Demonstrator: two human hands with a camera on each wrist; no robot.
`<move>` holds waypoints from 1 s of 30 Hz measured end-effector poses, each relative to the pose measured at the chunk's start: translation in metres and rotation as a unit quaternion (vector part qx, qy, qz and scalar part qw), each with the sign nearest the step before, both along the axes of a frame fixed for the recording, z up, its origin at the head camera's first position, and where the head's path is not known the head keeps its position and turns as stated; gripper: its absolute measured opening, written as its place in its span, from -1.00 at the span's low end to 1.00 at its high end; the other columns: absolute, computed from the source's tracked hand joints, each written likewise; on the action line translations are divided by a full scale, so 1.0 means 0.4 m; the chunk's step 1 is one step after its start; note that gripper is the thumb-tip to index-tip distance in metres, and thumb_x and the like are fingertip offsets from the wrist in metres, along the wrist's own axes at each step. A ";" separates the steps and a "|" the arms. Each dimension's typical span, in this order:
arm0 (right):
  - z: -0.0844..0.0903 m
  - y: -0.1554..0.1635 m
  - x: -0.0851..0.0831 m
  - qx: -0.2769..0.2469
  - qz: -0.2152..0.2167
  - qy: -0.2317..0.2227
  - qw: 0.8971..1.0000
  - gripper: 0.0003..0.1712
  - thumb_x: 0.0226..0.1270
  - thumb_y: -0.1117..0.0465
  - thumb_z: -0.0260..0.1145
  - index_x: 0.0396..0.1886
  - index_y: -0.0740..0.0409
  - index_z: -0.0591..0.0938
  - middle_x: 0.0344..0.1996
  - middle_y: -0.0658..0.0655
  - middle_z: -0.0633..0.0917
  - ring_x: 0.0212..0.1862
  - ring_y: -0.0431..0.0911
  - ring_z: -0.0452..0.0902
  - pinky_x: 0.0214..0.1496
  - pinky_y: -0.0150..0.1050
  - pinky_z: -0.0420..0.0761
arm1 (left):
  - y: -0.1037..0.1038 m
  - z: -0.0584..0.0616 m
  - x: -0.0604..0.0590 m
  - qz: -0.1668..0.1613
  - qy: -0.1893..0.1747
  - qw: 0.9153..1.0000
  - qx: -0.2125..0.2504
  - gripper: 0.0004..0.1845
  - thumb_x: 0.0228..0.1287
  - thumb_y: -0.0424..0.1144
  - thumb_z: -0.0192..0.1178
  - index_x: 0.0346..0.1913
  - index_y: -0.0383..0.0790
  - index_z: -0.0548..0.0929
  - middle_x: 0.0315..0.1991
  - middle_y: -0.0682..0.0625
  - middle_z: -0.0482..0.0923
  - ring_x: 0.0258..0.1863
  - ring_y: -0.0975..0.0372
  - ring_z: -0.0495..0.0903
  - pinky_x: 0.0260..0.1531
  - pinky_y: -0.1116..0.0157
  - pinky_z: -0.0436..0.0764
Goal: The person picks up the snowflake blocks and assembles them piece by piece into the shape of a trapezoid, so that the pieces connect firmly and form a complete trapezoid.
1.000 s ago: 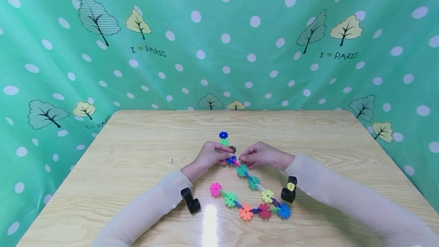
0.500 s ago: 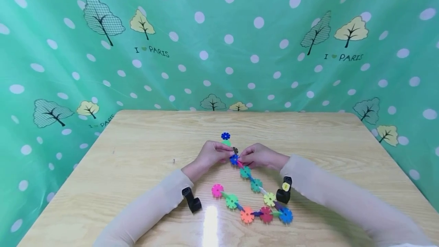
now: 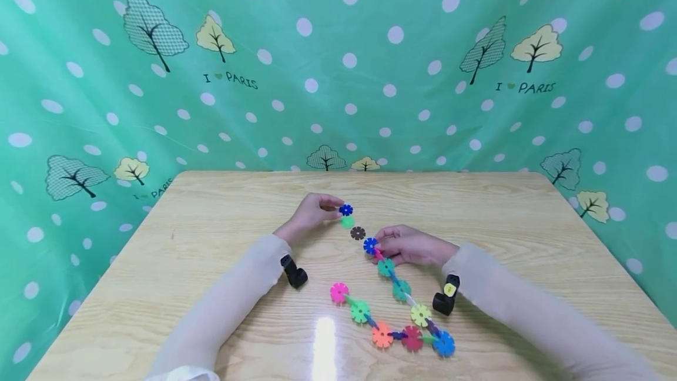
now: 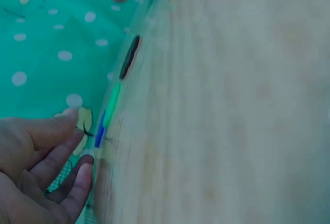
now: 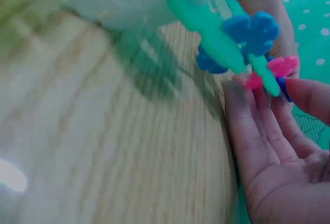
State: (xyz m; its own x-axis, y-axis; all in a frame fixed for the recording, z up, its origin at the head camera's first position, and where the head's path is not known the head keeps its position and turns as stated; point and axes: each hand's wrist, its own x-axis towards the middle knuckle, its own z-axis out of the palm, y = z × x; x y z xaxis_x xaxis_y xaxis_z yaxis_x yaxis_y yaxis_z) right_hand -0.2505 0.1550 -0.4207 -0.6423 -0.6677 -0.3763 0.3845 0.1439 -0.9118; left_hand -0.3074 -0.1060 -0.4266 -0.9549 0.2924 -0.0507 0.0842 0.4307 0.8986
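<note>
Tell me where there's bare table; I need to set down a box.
Bare wood lies left of the left hand and right of the right hand, up to the wooden table edges. The middle is crowded by the colourful snowflake-disc chain.

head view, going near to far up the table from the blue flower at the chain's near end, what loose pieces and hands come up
blue end flower → pink flower → right hand → brown flower → left hand
</note>
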 end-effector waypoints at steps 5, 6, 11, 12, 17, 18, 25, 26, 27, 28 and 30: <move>-0.001 0.007 -0.006 0.024 0.004 0.046 0.999 -0.82 0.38 0.32 0.13 -0.07 0.26 0.52 -0.27 0.14 0.72 -0.25 -0.12 0.65 -0.25 -0.30 0.66 | 0.004 0.002 -0.022 -0.023 0.021 0.998 -0.053 -0.62 0.12 -0.44 0.28 0.04 -0.16 0.64 0.00 -0.06 0.62 -0.01 0.13 0.55 0.08 0.20 0.52; -0.001 0.009 -0.008 0.032 0.005 0.056 0.998 -0.82 0.38 0.31 0.13 -0.08 0.27 0.53 -0.29 0.12 0.72 -0.27 -0.13 0.65 -0.26 -0.31 0.66 | 0.006 0.003 -0.025 -0.033 0.028 0.997 -0.062 -0.62 0.12 -0.44 0.27 0.04 -0.15 0.64 0.02 -0.06 0.61 0.01 0.12 0.54 0.09 0.19 0.51; -0.003 0.013 -0.016 0.055 0.010 0.084 0.995 -0.81 0.37 0.28 0.16 -0.11 0.28 0.57 -0.37 0.06 0.69 -0.32 -0.15 0.62 -0.31 -0.34 0.65 | 0.011 -0.002 -0.043 -0.071 0.050 0.992 -0.089 -0.64 0.17 -0.46 0.23 0.05 -0.18 0.64 0.06 -0.06 0.60 0.06 0.12 0.55 0.15 0.20 0.48; -0.004 0.013 -0.018 0.056 0.011 0.086 0.995 -0.80 0.36 0.27 0.17 -0.11 0.28 0.57 -0.38 0.06 0.69 -0.33 -0.16 0.62 -0.32 -0.35 0.65 | 0.010 -0.002 -0.045 -0.075 0.050 0.992 -0.091 -0.64 0.18 -0.47 0.22 0.05 -0.19 0.64 0.06 -0.06 0.60 0.07 0.12 0.55 0.16 0.20 0.47; -0.001 0.012 -0.020 0.065 0.006 0.098 0.993 -0.79 0.33 0.27 0.21 -0.12 0.32 0.58 -0.41 0.04 0.69 -0.37 -0.17 0.61 -0.34 -0.36 0.65 | 0.010 -0.001 -0.051 -0.077 0.046 0.991 -0.097 -0.67 0.18 -0.46 0.23 0.03 -0.21 0.65 0.02 -0.06 0.63 0.11 0.11 0.53 0.20 0.17 0.42; 0.001 0.012 -0.020 0.067 0.005 0.102 0.993 -0.79 0.33 0.27 0.21 -0.13 0.32 0.58 -0.41 0.04 0.69 -0.37 -0.17 0.61 -0.33 -0.36 0.65 | 0.011 0.000 -0.051 -0.075 0.046 0.991 -0.099 -0.67 0.17 -0.46 0.24 0.02 -0.20 0.66 0.01 -0.06 0.63 0.10 0.11 0.54 0.20 0.17 0.43; 0.004 0.008 -0.017 0.077 -0.001 0.121 0.990 -0.80 0.31 0.28 0.22 -0.15 0.33 0.59 -0.43 0.02 0.69 -0.37 -0.19 0.60 -0.34 -0.38 0.64 | 0.002 -0.002 -0.052 -0.077 0.056 0.990 -0.100 -0.67 0.10 -0.47 0.30 -0.03 -0.24 0.67 -0.06 -0.08 0.66 -0.04 0.14 0.60 0.07 0.24 0.53; 0.004 0.009 -0.015 0.078 -0.004 0.122 0.989 -0.79 0.31 0.28 0.22 -0.15 0.34 0.59 -0.42 0.03 0.69 -0.37 -0.18 0.60 -0.33 -0.37 0.64 | -0.001 -0.003 -0.052 -0.077 0.055 0.991 -0.099 -0.66 0.08 -0.48 0.30 -0.03 -0.25 0.66 -0.06 -0.09 0.66 -0.06 0.14 0.60 0.04 0.26 0.55; 0.003 0.010 -0.012 0.080 -0.007 0.123 0.989 -0.78 0.32 0.27 0.21 -0.14 0.34 0.59 -0.42 0.03 0.69 -0.36 -0.18 0.60 -0.33 -0.37 0.64 | -0.005 -0.004 -0.051 -0.077 0.051 0.991 -0.097 -0.65 0.06 -0.49 0.31 -0.02 -0.26 0.66 -0.07 -0.09 0.66 -0.08 0.15 0.60 0.01 0.28 0.56; 0.003 0.011 -0.009 0.082 -0.012 0.125 0.989 -0.78 0.33 0.27 0.21 -0.13 0.34 0.59 -0.41 0.03 0.69 -0.36 -0.18 0.60 -0.33 -0.37 0.64 | -0.009 -0.005 -0.049 -0.076 0.047 0.992 -0.093 -0.63 0.05 -0.50 0.32 -0.02 -0.27 0.66 -0.07 -0.10 0.66 -0.10 0.16 0.60 -0.02 0.30 0.57; 0.003 0.013 -0.002 0.083 -0.025 0.123 0.989 -0.76 0.34 0.27 0.20 -0.12 0.36 0.58 -0.40 0.05 0.70 -0.36 -0.18 0.60 -0.35 -0.37 0.63 | -0.017 -0.005 -0.043 -0.071 0.039 0.993 -0.086 -0.61 0.01 -0.53 0.33 -0.02 -0.31 0.65 -0.09 -0.12 0.65 -0.16 0.17 0.60 -0.08 0.33 0.59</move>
State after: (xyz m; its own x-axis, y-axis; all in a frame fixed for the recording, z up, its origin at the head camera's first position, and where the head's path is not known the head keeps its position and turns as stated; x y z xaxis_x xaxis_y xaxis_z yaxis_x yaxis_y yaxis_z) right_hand -0.2512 0.1601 -0.4196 -0.7578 -0.5758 -0.3068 0.1651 0.2856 -0.9440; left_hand -0.3246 -0.1126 -0.4286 -0.9074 0.4184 -0.0395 0.2216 0.5563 0.8009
